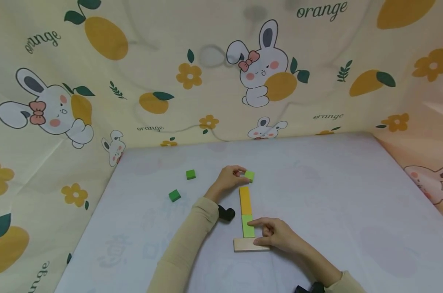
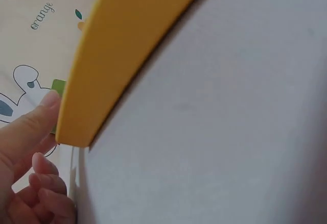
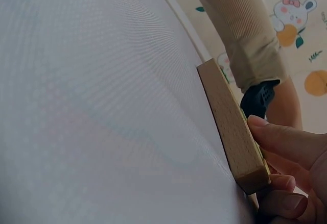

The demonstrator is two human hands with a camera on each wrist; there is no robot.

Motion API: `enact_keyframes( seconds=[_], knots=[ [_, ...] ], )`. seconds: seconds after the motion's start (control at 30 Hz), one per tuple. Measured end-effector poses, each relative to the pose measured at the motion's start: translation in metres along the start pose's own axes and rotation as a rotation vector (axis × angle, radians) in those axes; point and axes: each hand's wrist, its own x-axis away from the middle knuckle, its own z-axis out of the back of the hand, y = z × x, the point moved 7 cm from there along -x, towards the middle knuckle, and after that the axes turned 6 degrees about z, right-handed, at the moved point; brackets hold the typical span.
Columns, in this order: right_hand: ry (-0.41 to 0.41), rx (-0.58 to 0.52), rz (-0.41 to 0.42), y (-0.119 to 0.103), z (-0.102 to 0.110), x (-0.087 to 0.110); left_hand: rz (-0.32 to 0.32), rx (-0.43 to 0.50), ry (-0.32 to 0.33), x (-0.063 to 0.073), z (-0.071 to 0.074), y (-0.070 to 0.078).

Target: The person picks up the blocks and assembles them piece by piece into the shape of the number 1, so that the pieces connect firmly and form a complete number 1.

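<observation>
My left hand [image 1: 231, 178] pinches a light green cube [image 1: 249, 176] between thumb and fingers, just past the far end of a yellow block [image 1: 245, 200]. In the left wrist view the yellow block [image 2: 117, 55] covers much of the cube [image 2: 59, 85]. A longer light green block [image 1: 248, 226] lies in line with the yellow one, its near end at a plain wooden plank [image 1: 244, 244] set crosswise. My right hand [image 1: 280, 234] has its index finger extended to the longer green block and its thumb on the plank's right part; its other fingers are bent.
Two darker green cubes, a farther one [image 1: 190, 174] and a nearer one [image 1: 174, 195], lie left of the left hand. A white cloth covers the table [image 1: 327, 195]. Behind it hangs a cream curtain [image 1: 214, 24] printed with rabbits and oranges.
</observation>
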Motion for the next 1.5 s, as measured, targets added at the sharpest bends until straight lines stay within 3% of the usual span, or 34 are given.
enact_keyframes(
  seconds=[0.3,0.57,0.97,1.2,1.5],
  knots=[
    [-0.005,-0.014,-0.022,0.002,0.001,0.0,-0.006,-0.046,-0.069,0.002,0.003,0.0],
    [0.0,-0.015,-0.027,0.002,0.002,0.0,-0.055,-0.12,-0.149,0.002,0.006,-0.002],
    [-0.012,-0.022,-0.039,0.002,0.0,-0.001,-0.058,-0.077,-0.23,0.002,0.007,-0.009],
    [-0.01,-0.016,-0.03,0.002,0.0,0.0,-0.019,-0.021,-0.188,0.002,0.008,-0.015],
    [-0.01,-0.02,-0.011,0.001,-0.002,0.0,-0.015,-0.065,-0.12,0.002,0.006,-0.015]
  ],
)
